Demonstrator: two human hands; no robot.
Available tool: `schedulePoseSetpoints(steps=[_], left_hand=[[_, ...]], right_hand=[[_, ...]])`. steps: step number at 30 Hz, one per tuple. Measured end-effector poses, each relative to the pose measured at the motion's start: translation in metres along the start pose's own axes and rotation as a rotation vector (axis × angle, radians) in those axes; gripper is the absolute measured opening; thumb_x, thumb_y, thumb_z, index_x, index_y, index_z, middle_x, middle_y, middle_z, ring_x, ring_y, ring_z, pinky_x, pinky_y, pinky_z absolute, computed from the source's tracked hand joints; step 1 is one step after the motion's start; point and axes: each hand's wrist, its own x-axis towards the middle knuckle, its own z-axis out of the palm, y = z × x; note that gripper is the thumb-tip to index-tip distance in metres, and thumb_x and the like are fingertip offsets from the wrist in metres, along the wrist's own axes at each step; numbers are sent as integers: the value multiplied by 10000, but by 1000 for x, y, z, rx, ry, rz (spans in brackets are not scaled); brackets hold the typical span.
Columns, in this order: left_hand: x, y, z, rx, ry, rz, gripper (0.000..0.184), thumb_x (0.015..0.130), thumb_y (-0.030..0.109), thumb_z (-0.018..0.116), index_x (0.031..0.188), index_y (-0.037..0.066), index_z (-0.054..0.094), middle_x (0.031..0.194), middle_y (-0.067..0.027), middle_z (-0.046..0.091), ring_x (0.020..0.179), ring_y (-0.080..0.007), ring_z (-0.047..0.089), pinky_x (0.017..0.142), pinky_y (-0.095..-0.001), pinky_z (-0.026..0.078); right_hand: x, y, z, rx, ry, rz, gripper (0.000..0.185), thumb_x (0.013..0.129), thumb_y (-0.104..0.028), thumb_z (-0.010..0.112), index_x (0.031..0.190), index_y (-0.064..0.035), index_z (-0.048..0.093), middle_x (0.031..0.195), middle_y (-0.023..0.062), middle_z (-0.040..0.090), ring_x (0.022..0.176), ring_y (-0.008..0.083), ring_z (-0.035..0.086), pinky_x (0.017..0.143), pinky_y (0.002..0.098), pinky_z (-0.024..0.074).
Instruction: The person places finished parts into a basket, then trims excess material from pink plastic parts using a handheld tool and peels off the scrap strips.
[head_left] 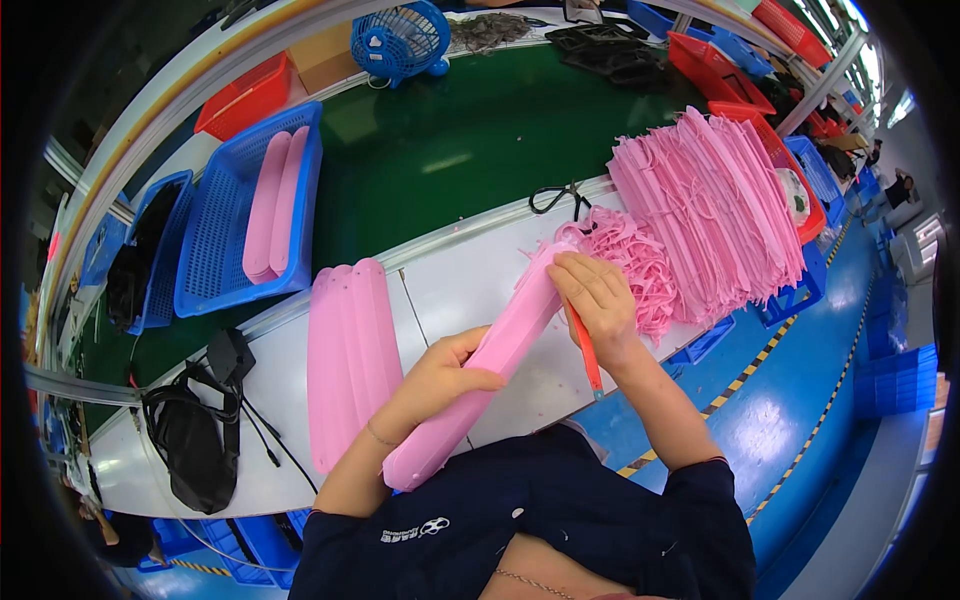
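Note:
A long pink strip-shaped piece (518, 332) with rounded ends, looking like several layers, lies slantwise in front of me. My left hand (440, 382) is closed around its middle, thumb on top. At its far end my right hand (600, 300) is closed, fingers touching the pink edge, with a slim orange-red tool (583, 352) held in the palm and sticking out toward me. The tool's working end is hidden. Just beyond the right hand lies a heap of curly pink scraps (640, 268). Left of my left hand, smooth pink strips (350, 370) lie side by side on the white table.
Rough-edged pink strips (705, 210) form a big stack at right. Black-handled scissors (560, 199) lie near the scraps. A blue basket (215, 225) holds pink strips (277, 205). Black pouch (200, 445) and cables lie at left; a blue fan (398, 42) stands across the green belt (450, 140).

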Motion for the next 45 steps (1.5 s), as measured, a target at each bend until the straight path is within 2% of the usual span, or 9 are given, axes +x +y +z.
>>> schedulePoseSetpoints(steps=[14, 20, 25, 29, 32, 34, 37, 41, 45], left_hand=[[9, 8, 2, -149, -39, -3, 495, 770, 80, 669, 1240, 12, 527, 1080, -28, 604, 973, -86, 542, 876, -233, 411], [19, 5, 6, -168, -41, 24, 491, 767, 80, 672, 1231, 1, 529, 1088, -36, 604, 972, -93, 546, 868, -233, 416], [9, -3, -13, -83, 24, 17, 512, 764, 69, 667, 1247, -3, 511, 1107, -47, 599, 981, -99, 548, 876, -238, 418], [8, -4, -16, -181, 86, 65, 542, 762, 63, 669, 1270, 2, 492, 1125, -53, 596, 999, -105, 548, 891, -244, 416], [7, -2, -14, -179, 102, 82, 547, 767, 67, 672, 1277, 4, 486, 1141, -55, 588, 1017, -108, 542, 901, -246, 413], [7, 1, -13, -165, 99, 71, 549, 770, 70, 673, 1281, 5, 482, 1148, -55, 584, 1027, -109, 538, 906, -247, 410], [8, 2, -10, -214, 63, 65, 563, 777, 75, 675, 1296, 7, 467, 1169, -57, 571, 1045, -113, 532, 919, -250, 404], [16, -6, -15, -178, -38, 42, 591, 797, 116, 675, 1328, 20, 433, 1195, -63, 552, 1061, -119, 524, 927, -257, 402], [18, -6, -12, 89, 32, 134, 750, 790, 220, 701, 1410, 59, 311, 1178, -117, 539, 1024, -161, 545, 913, -283, 419]], right_hand=[[-2, 28, -6, 122, 9, -119, 334, 692, 6, 621, 1026, 22, 610, 1040, 144, 622, 983, 299, 610, 822, 401, 501], [-1, 25, 14, 35, 225, 25, 223, 757, 22, 623, 979, 23, 632, 1006, 144, 638, 951, 296, 623, 832, 365, 505], [-19, 68, 4, 31, 379, 597, 165, 826, -30, 624, 986, -15, 661, 1008, 144, 648, 944, 281, 617, 815, 310, 492], [-35, 67, -2, -150, 28, 547, 167, 851, -75, 617, 1006, -37, 670, 1021, 137, 648, 941, 255, 600, 817, 307, 470], [-30, 49, 0, 97, 161, 755, 183, 875, -146, 621, 992, -12, 663, 1036, 119, 645, 906, 208, 592, 824, 305, 471], [-18, 35, -5, 813, 321, 1161, 228, 901, -180, 586, 1088, -56, 625, 1124, 130, 609, 970, 232, 585, 872, 348, 463], [-15, 32, -2, 1646, 372, 1264, 299, 917, -204, 554, 1197, -100, 546, 1173, 148, 578, 1041, 257, 564, 919, 370, 448], [-13, 26, 2, 1999, 286, 1182, 325, 928, -206, 529, 1213, -51, 512, 1153, 134, 586, 1084, 242, 543, 947, 368, 422], [-1, 18, 0, 1757, 341, 1182, 313, 931, -195, 524, 1194, -25, 530, 1116, 116, 600, 1041, 215, 564, 894, 354, 445]])
